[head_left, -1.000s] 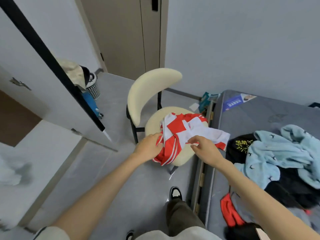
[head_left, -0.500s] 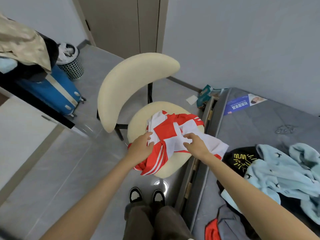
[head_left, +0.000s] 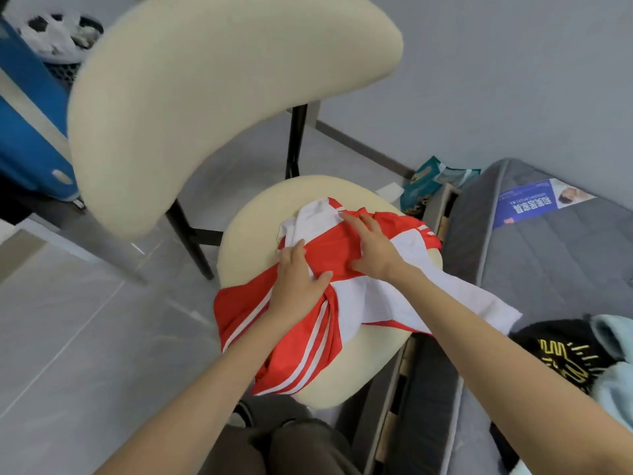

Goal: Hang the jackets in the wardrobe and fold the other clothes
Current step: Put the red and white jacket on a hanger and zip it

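A red and white striped garment (head_left: 308, 334) lies crumpled on the round seat of a cream chair (head_left: 239, 241), one white part trailing off the seat toward the bed. My left hand (head_left: 298, 279) lies flat on its red middle, fingers spread. My right hand (head_left: 373, 248) presses flat on the cloth just right of it, fingertips at the white collar part. Neither hand pinches the fabric. On the bed at the right lie a black garment with a yellow print (head_left: 568, 354) and a light blue garment (head_left: 613, 378).
The chair's curved backrest (head_left: 212, 97) rises at the upper left. A blue suitcase (head_left: 27, 125) and a mesh bin (head_left: 58, 36) stand at the far left. The grey mattress (head_left: 548, 255) carries a blue leaflet (head_left: 534, 204). Packets (head_left: 428, 180) lie on the floor by the wall.
The view has come much closer and lower over the chair. Both hands went from gripping the garment's edges to lying flat on it, and the garment has been spread wider on the seat.
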The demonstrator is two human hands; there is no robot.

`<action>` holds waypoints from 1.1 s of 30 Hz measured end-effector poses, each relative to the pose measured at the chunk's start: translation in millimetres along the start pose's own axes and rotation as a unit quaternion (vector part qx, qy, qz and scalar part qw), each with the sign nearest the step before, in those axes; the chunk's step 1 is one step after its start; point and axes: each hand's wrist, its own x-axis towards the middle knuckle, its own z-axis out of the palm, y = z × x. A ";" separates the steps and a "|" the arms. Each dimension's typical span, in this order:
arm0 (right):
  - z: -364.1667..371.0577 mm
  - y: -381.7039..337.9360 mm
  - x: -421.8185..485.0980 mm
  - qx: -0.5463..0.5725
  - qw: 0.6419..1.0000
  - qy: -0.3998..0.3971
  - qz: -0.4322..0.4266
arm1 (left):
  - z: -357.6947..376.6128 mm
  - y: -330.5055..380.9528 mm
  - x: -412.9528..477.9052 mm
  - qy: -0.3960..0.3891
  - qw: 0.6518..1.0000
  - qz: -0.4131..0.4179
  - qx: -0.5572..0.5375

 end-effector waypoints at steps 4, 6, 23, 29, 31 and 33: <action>18.4 16.8 8.3 -0.068 0.996 0.032 -0.039 | 26.0 -16.6 -1.8 0.054 0.998 -0.021 0.005; 24.4 18.1 0.9 -0.091 0.994 0.052 -0.043 | 34.0 -17.9 -9.7 0.085 0.996 0.007 -0.003; -76.3 -13.5 -174.5 0.055 0.936 0.250 -0.240 | -78.0 117.7 -174.9 0.248 0.930 0.258 -0.088; -57.2 -32.7 -213.7 0.048 0.965 0.093 -0.239 | -115.1 163.2 -240.4 0.238 0.911 0.328 -0.069; -52.9 -38.6 -221.0 0.038 0.972 0.116 -0.200 | -119.4 168.6 -254.4 0.250 0.905 0.337 -0.068; -59.3 -41.5 -229.5 0.026 0.978 0.142 -0.152 | -126.5 166.7 -264.1 0.274 0.902 0.328 -0.056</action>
